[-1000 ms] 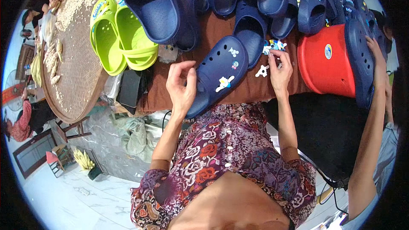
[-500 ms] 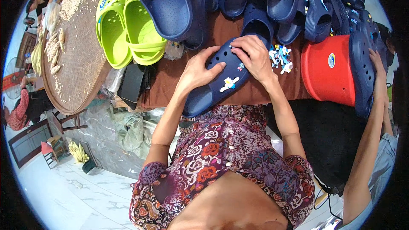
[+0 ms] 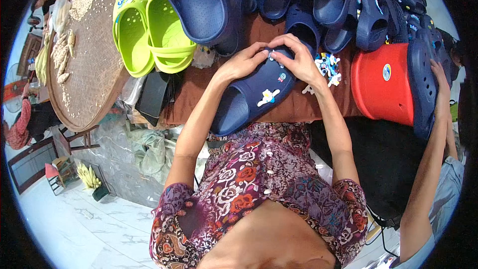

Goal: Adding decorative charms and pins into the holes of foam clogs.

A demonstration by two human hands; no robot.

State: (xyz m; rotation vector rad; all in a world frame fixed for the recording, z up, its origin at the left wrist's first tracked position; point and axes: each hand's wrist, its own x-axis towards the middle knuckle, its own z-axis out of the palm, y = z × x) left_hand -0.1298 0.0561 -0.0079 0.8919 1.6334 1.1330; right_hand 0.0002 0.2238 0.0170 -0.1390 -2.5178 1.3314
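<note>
A navy clog [image 3: 238, 100] lies slanted at the table's front edge, its toe pointing away and to the right. My left hand [image 3: 244, 65] grips the toe from the left, and my right hand [image 3: 300, 61] curls over it from the far right. Both thumbs meet on top, beside a small pale shoe charm [image 3: 271, 56] at one of the holes. What the fingers under the toe do is hidden. Farther down the upper sit a small pink-and-blue swirl charm [image 3: 283, 77] and a white cartoon charm [image 3: 269, 97].
Loose white-and-blue charms [image 3: 328, 67] lie right of my hand on the brown cloth [image 3: 196, 99]. Navy clogs [image 3: 196, 7] crowd the back; a lime-green pair [image 3: 133, 40] stands left. A co-worker's hand [image 3: 440, 82] holds another clog [image 3: 423, 87] beside a red bucket [image 3: 381, 84].
My left hand has slid up to the toe, its thumb now beside the right thumb. My right hand has turned, its fingers now wrapped over the toe's far edge.
</note>
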